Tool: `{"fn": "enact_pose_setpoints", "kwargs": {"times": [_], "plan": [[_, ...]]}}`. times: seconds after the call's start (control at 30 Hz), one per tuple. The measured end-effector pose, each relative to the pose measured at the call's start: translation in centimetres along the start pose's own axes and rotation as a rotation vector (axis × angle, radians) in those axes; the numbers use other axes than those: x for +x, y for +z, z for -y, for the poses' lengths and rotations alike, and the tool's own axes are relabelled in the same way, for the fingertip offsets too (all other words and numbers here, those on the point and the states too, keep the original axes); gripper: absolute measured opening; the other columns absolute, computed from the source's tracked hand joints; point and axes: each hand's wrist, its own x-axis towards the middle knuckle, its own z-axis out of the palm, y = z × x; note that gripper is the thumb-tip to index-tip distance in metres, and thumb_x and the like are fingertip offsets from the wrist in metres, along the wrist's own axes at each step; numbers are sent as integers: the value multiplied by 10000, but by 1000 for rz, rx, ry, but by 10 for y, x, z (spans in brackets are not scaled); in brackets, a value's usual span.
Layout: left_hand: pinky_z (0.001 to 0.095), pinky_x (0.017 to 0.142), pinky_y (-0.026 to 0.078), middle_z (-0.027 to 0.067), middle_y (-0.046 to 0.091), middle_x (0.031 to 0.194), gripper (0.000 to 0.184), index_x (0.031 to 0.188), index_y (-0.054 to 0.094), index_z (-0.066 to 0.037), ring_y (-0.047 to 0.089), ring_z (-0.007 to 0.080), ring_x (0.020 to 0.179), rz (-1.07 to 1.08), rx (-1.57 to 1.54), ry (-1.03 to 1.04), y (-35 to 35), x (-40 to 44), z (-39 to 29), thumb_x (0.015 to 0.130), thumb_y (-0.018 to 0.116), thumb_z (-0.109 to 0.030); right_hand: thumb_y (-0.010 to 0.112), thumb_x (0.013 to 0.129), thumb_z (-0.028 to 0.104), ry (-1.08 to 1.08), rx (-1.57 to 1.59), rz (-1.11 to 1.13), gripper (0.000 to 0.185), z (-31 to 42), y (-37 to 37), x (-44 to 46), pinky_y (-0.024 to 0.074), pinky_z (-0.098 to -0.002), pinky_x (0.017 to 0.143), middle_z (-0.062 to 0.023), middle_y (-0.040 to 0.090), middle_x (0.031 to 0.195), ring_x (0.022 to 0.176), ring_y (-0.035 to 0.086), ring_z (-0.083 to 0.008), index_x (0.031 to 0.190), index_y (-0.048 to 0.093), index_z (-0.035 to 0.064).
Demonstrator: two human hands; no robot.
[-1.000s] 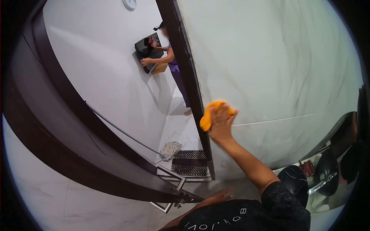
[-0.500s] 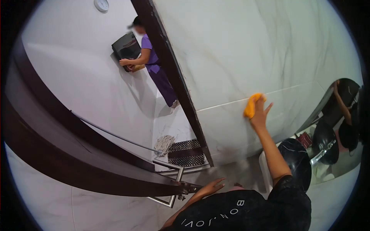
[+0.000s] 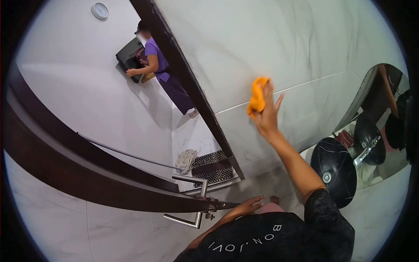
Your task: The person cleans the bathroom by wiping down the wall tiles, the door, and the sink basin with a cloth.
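Note:
An orange cloth (image 3: 258, 97) lies under the fingers of my right hand (image 3: 267, 114), which presses it against the marbled wall tiles (image 3: 305, 52), just above and across a horizontal joint line. The thumb of that hand sticks out to the right. Low in the view, my left hand (image 3: 249, 206) holds nothing; its fingers are stretched out near the edge of the dark door (image 3: 144, 192) and its metal handle (image 3: 204, 187).
Through the doorway, a person (image 3: 161, 65) in purple stands at a black box (image 3: 132, 56) on the wall. A mop (image 3: 187, 160) and checkered mat (image 3: 214, 168) lie on the floor. A black basin (image 3: 334, 172), faucet (image 3: 366, 153) and mirror (image 3: 395, 131) are at the right.
My right hand and the cloth first went right along the wall from the door frame, then up and left. The view has shifted, bringing more of the basin into sight.

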Motion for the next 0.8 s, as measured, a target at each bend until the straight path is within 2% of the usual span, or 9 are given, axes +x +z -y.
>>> {"fn": "enact_pose_setpoints", "kwargs": {"times": [0.1,0.17,0.2,0.33,0.43,0.57,0.63,0.73,0.8], "plan": [[330,880,405,138,404,1299,489,1290,387,-104,389,245,1187,-30,-37,-31,-6,-12,3,878,505,-339,482,761,74,-157,21,-296,678,33,-35,72,-138,-516,994,-156,175,1426,1339,104,-263,1371,188,54],[310,808,439,133,411,1294,489,1290,387,-105,427,228,1142,-67,20,48,-8,-13,11,878,504,-340,498,775,119,-230,39,-354,666,54,-40,115,-148,-543,980,-138,189,1425,1337,111,-259,1375,207,115],[290,737,473,127,417,1288,488,1291,387,-106,465,210,1096,-107,82,126,-8,-14,15,878,504,-340,523,779,174,-277,10,-357,676,60,-31,130,-114,-586,973,-125,160,1434,1336,112,-256,1378,208,159],[283,728,474,123,425,1281,490,1294,383,-106,491,197,1055,-155,118,161,-10,-17,8,879,502,-339,560,741,230,-358,-159,-283,747,64,38,123,-38,-646,959,-127,104,1446,1345,49,-265,1383,191,127],[315,860,416,126,425,1284,488,1292,385,-97,477,211,1085,-143,-32,-11,-11,-22,-6,882,498,-335,538,738,204,-406,-281,-132,711,33,85,51,-42,-664,947,-140,117,1439,1345,0,-283,1371,224,119],[340,911,376,127,431,1275,490,1289,393,-110,448,219,1123,-134,-14,5,-11,-19,22,878,500,-353,492,792,199,-482,-424,67,540,-46,126,-72,110,-678,938,-55,228,1414,1335,80,-251,1315,358,207],[342,900,385,128,432,1271,490,1287,396,-114,456,215,1110,-130,21,50,-8,-17,30,877,500,-361,499,780,184,-496,-396,291,509,-83,119,-122,53,-662,973,-91,243,1398,1319,133,-290,1280,407,164],[345,902,381,135,436,1264,497,1283,398,-107,450,222,1121,-105,89,59,-4,-16,27,875,499,-372,512,776,223,-338,-434,538,519,-117,81,-170,136,-609,986,-82,333,1353,1272,254,-272,1277,406,138],[339,958,323,133,402,1300,472,1291,388,-98,392,229,1180,-20,-22,-74,-1,-20,13,889,491,-322,508,800,238,-162,-438,592,499,-133,57,-203,210,-548,978,-98,389,1311,1232,325,-270,1272,404,111]]}}
